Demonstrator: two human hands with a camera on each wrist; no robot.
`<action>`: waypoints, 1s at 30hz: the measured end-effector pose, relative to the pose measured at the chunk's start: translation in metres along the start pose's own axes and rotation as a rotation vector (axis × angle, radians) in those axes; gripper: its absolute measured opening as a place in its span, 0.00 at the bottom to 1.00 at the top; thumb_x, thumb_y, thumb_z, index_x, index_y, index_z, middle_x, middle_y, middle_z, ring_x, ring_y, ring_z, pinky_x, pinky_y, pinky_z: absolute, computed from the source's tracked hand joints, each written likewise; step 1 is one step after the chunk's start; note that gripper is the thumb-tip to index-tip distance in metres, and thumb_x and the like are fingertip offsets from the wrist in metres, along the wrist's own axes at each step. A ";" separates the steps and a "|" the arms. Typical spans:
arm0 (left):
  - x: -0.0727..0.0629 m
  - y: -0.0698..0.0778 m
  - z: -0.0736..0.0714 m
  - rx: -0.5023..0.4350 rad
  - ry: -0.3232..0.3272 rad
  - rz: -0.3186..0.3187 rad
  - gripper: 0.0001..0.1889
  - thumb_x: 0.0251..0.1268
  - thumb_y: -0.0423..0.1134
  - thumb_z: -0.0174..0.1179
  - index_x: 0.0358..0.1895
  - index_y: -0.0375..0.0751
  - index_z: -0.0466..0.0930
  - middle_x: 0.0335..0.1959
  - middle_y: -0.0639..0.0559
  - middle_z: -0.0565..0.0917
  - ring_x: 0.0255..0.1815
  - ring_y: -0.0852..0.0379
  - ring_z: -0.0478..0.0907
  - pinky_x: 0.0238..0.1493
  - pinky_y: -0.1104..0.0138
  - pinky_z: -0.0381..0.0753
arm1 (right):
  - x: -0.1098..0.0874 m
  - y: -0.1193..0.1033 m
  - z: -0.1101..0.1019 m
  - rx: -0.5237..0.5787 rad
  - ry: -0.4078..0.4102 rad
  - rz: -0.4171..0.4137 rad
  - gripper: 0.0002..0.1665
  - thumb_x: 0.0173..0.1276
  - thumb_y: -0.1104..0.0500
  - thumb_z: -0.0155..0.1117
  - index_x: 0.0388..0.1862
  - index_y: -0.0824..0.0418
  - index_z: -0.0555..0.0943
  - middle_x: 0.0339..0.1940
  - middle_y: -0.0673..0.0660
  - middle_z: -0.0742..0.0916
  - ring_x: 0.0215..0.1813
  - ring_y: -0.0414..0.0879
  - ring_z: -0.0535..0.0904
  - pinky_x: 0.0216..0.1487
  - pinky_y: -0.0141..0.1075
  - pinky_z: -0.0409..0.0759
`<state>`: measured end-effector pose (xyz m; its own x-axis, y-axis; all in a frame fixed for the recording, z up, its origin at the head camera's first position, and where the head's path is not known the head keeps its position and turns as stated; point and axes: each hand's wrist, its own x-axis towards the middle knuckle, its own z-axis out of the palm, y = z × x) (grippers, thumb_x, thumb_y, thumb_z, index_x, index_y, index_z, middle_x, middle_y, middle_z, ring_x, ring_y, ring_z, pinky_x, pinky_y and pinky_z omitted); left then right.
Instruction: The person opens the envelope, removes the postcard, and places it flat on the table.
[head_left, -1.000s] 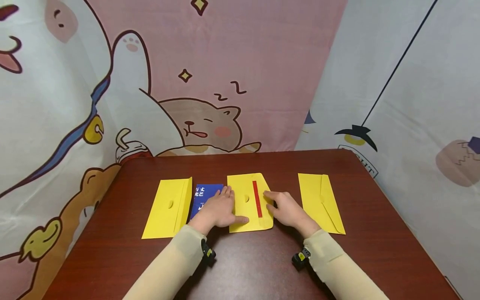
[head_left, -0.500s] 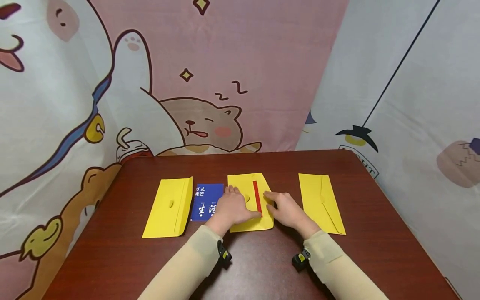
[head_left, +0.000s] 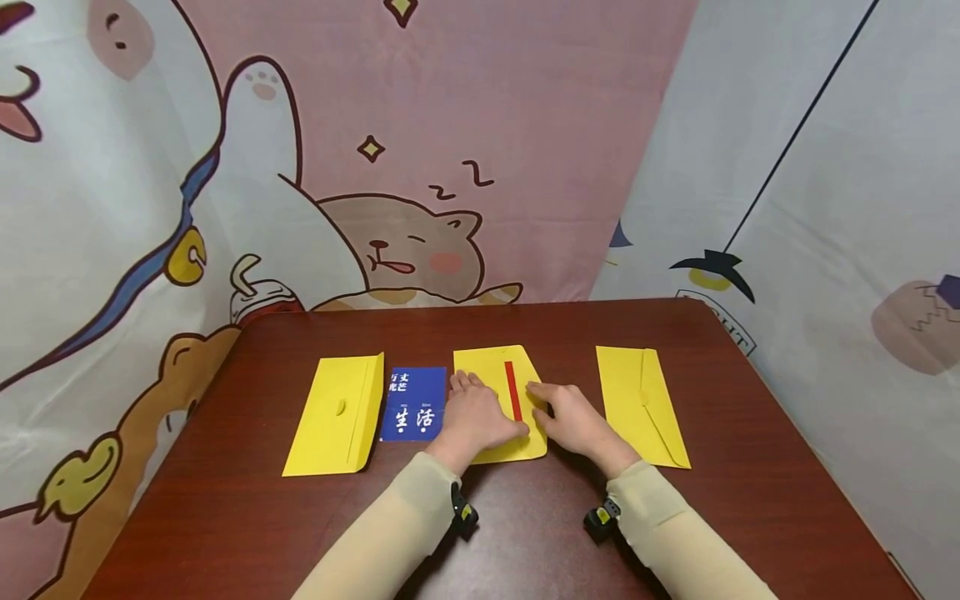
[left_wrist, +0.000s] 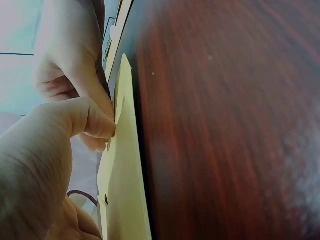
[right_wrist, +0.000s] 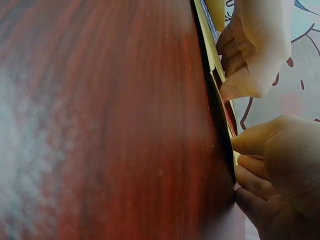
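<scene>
A yellow envelope [head_left: 491,362] lies in the middle of the table, its flap side to the right and a red strip [head_left: 513,392] along the flap. My left hand [head_left: 474,421] rests over the envelope's left half, fingers extended and thumb reaching across to the strip's near end. It hides the half-round notch. My right hand [head_left: 573,417] holds the flap's right edge with thumb and fingertips. In the right wrist view the right fingers [right_wrist: 250,170] are bent at the envelope's edge. The left thumb [left_wrist: 100,122] touches the paper close to the right hand.
A blue card [head_left: 415,404] with white characters lies left of the middle envelope. Farther left is another yellow envelope [head_left: 330,417], and a third yellow envelope [head_left: 637,400] lies at the right. The brown table [head_left: 540,533] meets a cartoon-printed cloth [head_left: 540,167] behind.
My left hand has slid rightward over the envelope, its thumb now at the red strip, uncovering the blue card and covering the notch. The right hand stays at the flap's edge.
</scene>
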<state>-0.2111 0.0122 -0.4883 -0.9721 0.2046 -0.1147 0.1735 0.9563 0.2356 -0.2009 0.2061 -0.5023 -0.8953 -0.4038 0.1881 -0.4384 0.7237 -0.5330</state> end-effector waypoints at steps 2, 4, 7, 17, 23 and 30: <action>-0.001 0.001 -0.002 -0.009 -0.007 -0.009 0.67 0.51 0.76 0.64 0.78 0.19 0.58 0.79 0.22 0.59 0.82 0.27 0.54 0.79 0.49 0.62 | 0.001 -0.001 0.000 0.004 -0.003 0.001 0.26 0.73 0.66 0.69 0.68 0.73 0.80 0.67 0.67 0.83 0.69 0.59 0.80 0.68 0.53 0.77; -0.001 0.001 -0.004 -0.025 -0.013 -0.012 0.66 0.52 0.75 0.64 0.78 0.19 0.58 0.80 0.22 0.59 0.82 0.26 0.53 0.79 0.48 0.61 | 0.001 -0.002 0.000 -0.007 -0.010 0.003 0.26 0.74 0.66 0.69 0.69 0.73 0.80 0.68 0.67 0.83 0.69 0.59 0.80 0.68 0.53 0.77; -0.002 0.000 -0.007 -0.057 -0.022 -0.010 0.63 0.54 0.74 0.64 0.78 0.20 0.59 0.80 0.23 0.58 0.82 0.26 0.52 0.80 0.47 0.59 | 0.002 -0.002 0.000 -0.058 -0.036 0.000 0.27 0.75 0.65 0.68 0.70 0.73 0.79 0.69 0.67 0.82 0.70 0.60 0.79 0.69 0.53 0.76; -0.003 -0.002 -0.009 -0.123 -0.025 0.007 0.61 0.57 0.73 0.63 0.77 0.20 0.62 0.80 0.22 0.57 0.82 0.24 0.51 0.80 0.46 0.58 | 0.004 -0.009 -0.004 -0.321 -0.074 -0.124 0.28 0.73 0.65 0.69 0.70 0.72 0.78 0.72 0.67 0.80 0.73 0.61 0.76 0.68 0.54 0.77; -0.002 -0.002 -0.008 -0.124 -0.029 0.011 0.61 0.56 0.73 0.63 0.77 0.20 0.62 0.79 0.21 0.58 0.82 0.24 0.50 0.80 0.45 0.57 | 0.008 -0.012 -0.005 -0.410 -0.182 -0.208 0.29 0.77 0.64 0.65 0.74 0.71 0.75 0.75 0.66 0.77 0.78 0.63 0.69 0.77 0.56 0.66; 0.000 -0.003 -0.007 -0.129 -0.030 0.000 0.62 0.57 0.73 0.62 0.78 0.20 0.60 0.80 0.21 0.57 0.82 0.24 0.50 0.80 0.46 0.57 | 0.008 -0.013 -0.003 -0.467 -0.275 -0.258 0.30 0.78 0.65 0.62 0.76 0.71 0.73 0.78 0.66 0.74 0.80 0.61 0.66 0.78 0.55 0.64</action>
<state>-0.2125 0.0077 -0.4826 -0.9666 0.2125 -0.1430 0.1499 0.9219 0.3571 -0.2028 0.1949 -0.4917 -0.7294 -0.6840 0.0094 -0.6829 0.7273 -0.0681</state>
